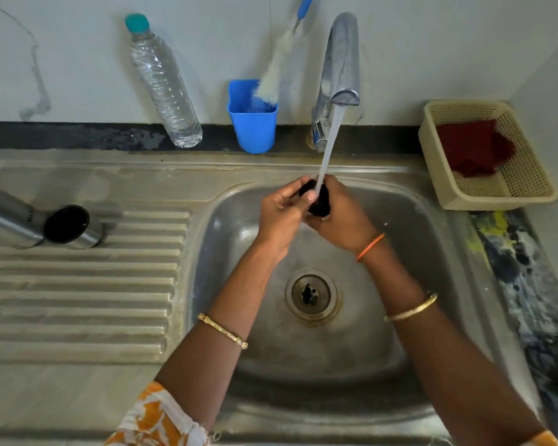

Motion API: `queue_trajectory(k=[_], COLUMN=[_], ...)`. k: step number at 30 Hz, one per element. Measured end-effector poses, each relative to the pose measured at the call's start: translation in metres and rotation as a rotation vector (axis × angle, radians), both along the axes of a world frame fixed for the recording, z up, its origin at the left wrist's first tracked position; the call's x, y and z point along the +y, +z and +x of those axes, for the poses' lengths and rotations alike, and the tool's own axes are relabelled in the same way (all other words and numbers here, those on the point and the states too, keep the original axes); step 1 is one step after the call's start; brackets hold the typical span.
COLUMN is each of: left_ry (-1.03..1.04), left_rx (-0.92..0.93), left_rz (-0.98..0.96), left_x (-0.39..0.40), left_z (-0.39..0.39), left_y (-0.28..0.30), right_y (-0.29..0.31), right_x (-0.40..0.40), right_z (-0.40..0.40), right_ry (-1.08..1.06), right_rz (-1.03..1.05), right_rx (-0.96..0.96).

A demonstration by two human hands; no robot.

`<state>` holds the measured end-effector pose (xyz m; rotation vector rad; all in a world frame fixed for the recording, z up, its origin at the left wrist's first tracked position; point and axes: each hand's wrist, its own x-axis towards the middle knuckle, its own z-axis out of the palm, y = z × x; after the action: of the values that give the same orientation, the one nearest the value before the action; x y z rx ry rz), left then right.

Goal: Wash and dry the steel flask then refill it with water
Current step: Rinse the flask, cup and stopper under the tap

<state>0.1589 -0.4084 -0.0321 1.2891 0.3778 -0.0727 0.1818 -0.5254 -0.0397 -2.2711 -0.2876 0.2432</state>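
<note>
Water runs from the steel tap (342, 59) onto a small black stopper (319, 204) that both hands hold over the sink basin (400, 252). My left hand (284, 210) pinches it from the left and my right hand (342, 217) cups it from the right. The steel flask (4, 217) lies on its side on the ribbed drainboard (78, 300) at far left. A steel cup lid (73, 226) with a black inside stands next to its mouth.
Against the back wall stand a clear plastic water bottle (163, 88) and a blue cup (252, 123) holding a bottle brush (277, 66). A cream basket (525, 185) with a red cloth (474, 148) sits at the right. The drain (311, 292) is below the hands.
</note>
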Motion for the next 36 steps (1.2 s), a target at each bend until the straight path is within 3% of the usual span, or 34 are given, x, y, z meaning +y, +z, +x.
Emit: queue_trajectory(k=[2, 4, 7, 9, 11, 13, 15, 17, 20, 26, 36], left_ry=[0.026, -0.003, -0.074, -0.125, -0.147, -0.116, -0.043, 0.036, 0.132, 0.160, 0.026], left_rx=[0.025, 0.026, 0.053, 0.073, 0.063, 0.047, 0.075, 0.134, 0.219, 0.310, 0.440], left_rz=[-0.027, 0.003, -0.042, -0.224, -0.408, -0.504, -0.556, -0.581, -0.635, -0.687, -0.496], left_x=[-0.002, 0.000, 0.010, 0.019, 0.025, 0.025, 0.022, 0.019, 0.017, 0.017, -0.001], left_z=[0.005, 0.007, 0.004, 0.002, 0.001, -0.001, -0.002, -0.001, 0.005, 0.005, -0.002], left_y=[-0.002, -0.005, -0.010, -0.010, -0.011, -0.016, -0.018, -0.015, -0.009, -0.008, -0.011], right_y=[-0.008, -0.006, 0.012, 0.025, 0.029, 0.027, 0.020, 0.014, 0.008, 0.010, 0.021], right_x=[0.018, 0.020, 0.001, -0.010, -0.017, -0.017, -0.008, 0.007, 0.017, 0.004, -0.030], right_z=[-0.019, -0.019, 0.007, 0.018, 0.025, 0.030, 0.027, 0.021, 0.015, 0.008, 0.009], right_ry=[-0.107, -0.100, 0.129, 0.242, 0.264, 0.261, 0.197, 0.130, 0.017, -0.061, -0.034], right_rz=[-0.318, -0.327, 0.017, 0.279, 0.461, 0.541, 0.480, 0.366, 0.384, 0.593, 0.283], right_rx=[-0.233, -0.199, 0.098, 0.406, 0.647, 0.740, 0.642, 0.413, 0.184, 0.227, 0.057])
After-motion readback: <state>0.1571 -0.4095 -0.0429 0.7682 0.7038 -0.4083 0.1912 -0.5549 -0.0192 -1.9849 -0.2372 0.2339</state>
